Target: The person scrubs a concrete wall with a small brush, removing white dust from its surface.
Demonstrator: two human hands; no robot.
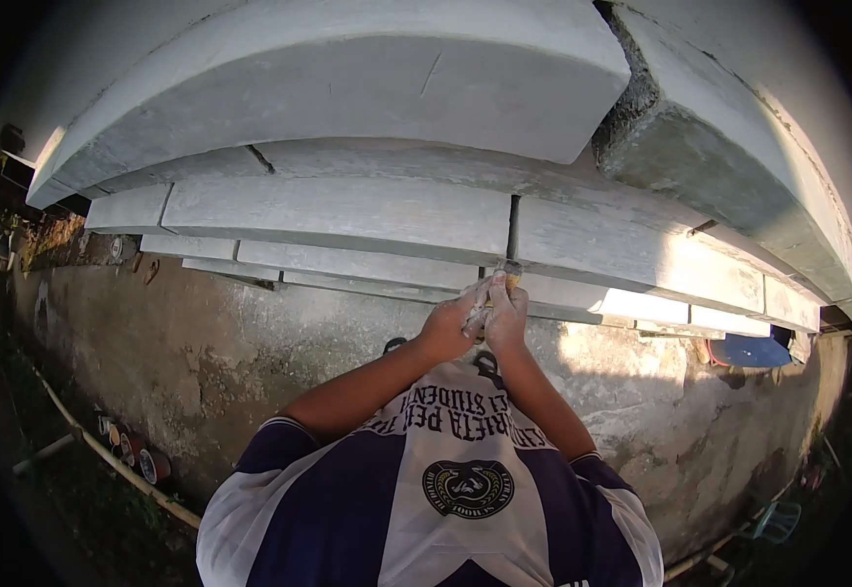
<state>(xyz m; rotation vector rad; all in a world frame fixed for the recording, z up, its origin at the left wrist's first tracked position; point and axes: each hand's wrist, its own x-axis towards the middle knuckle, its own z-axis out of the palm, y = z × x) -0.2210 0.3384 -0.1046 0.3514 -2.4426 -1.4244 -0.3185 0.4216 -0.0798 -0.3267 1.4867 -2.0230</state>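
Both hands meet in front of the chest, just below the edge of a pale slab ledge (347, 217). My left hand (453, 323) is closed, its fingers dusted with grey-white powder, and what it holds is too small to make out. Beside it, my right hand (506, 315) is wrapped round a small tool with a yellowish handle (513, 282). The tool's upper end is near the bottom of a dark vertical gap (514, 227) between two slabs. Whether it touches the slab cannot be told.
Stacked pale slabs (367, 93) overhang above, with a broken gap (631, 93) at upper right. Below lies rough concrete (279, 338). Buckets (155, 467) and a bamboo pole (117, 468) are at lower left, a blue container (751, 350) at right, a green chair (776, 521) at lower right.
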